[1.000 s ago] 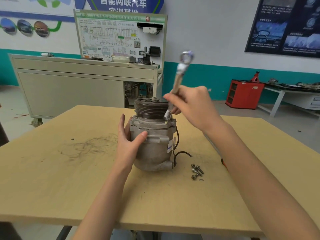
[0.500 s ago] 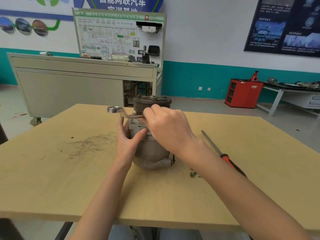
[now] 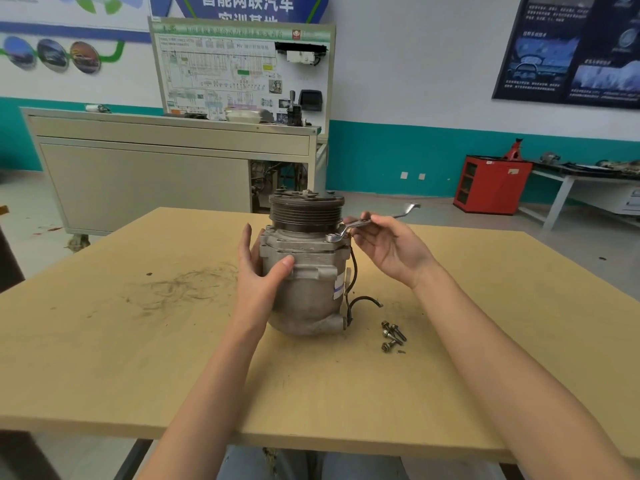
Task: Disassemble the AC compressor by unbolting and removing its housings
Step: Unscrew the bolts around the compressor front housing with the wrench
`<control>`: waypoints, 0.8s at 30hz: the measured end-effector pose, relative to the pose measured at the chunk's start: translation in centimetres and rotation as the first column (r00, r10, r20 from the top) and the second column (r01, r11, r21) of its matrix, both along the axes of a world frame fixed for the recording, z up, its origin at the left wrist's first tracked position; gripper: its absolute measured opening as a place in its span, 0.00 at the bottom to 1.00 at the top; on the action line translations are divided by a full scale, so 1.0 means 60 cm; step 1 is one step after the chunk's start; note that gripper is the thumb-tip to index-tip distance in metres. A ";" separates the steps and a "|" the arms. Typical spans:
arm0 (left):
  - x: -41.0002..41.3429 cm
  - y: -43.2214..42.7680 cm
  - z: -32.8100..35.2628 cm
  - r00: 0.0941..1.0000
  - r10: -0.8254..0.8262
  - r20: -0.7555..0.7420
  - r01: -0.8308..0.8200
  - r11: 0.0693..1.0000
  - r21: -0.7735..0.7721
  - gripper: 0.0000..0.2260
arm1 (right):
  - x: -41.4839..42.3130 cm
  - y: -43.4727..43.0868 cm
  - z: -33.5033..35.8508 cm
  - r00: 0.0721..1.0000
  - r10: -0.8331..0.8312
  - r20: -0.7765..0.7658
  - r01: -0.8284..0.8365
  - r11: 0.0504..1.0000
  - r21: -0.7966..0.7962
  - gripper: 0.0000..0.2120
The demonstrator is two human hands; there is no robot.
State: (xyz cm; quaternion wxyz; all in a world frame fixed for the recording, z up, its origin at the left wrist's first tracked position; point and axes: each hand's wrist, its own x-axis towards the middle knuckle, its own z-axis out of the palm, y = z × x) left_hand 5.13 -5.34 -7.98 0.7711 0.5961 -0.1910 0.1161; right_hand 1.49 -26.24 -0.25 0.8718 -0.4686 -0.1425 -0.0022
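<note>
The grey cast-metal AC compressor [image 3: 304,271] stood upright near the middle of the pale wooden surface [image 3: 121,358], black grooved pulley [image 3: 306,211] uppermost. Our left hand [image 3: 258,275] braced its left flank, fingers near straight up the side and thumb flat across the front, pressing rather than wrapping. Our right hand [image 3: 391,251], palm up, pinched the shank of the silver offset ring spanner [image 3: 369,221] lightly between thumb and fingertips. The spanner's ring end sat at the right corner of the upper housing flange. We could not tell whether it was seated on a bolt head.

Judgement: the step in hand was slackening a housing bolt. To do it well we should drop the ring square and fully over the head. We should then grip firmer and farther out along the shank, pull in short arcs, and press the left hand against the turn so the body neither twists nor tips. The black wire [image 3: 360,301] beside the body must not foul the swing.

Three dark flanged bolts [image 3: 391,336] lay together just right of the base, so the set looked part-removed.

Writing: the white-and-blue sticker [image 3: 339,287] on the body was unreadable. On the white wiring-diagram board [image 3: 242,64] behind, only "HV" read. The blue banner [image 3: 247,3] above showed "网联汽车", cropped. The text on the dark poster [image 3: 571,46] was too small to read.
</note>
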 end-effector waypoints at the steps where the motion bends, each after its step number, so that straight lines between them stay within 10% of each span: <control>1: -0.001 0.001 0.001 1.000 -0.004 -0.002 0.004 1.000 0.001 0.42 | 0.005 0.003 0.001 1.000 0.006 -0.013 -0.005 1.000 0.028 0.08; 5: -0.003 0.003 0.003 1.000 -0.018 -0.012 0.018 1.000 0.002 0.46 | -0.004 0.003 0.036 0.976 -0.190 0.105 0.203 0.971 -0.127 0.10; 9: -0.001 0.002 0.000 1.000 -0.007 0.001 0.007 1.000 0.013 0.43 | -0.043 0.020 0.080 0.742 -0.465 0.483 0.669 0.549 -0.501 0.09; 17: -0.002 0.001 0.002 1.000 -0.014 0.010 0.014 1.000 0.002 0.44 | -0.080 0.125 0.115 0.518 0.119 0.847 0.842 -0.247 -0.480 0.14; 24: 0.003 -0.001 -0.002 0.999 0.037 0.016 -0.037 0.999 0.027 0.39 | -0.086 0.164 0.076 0.383 0.368 0.847 0.881 -0.422 -0.215 0.14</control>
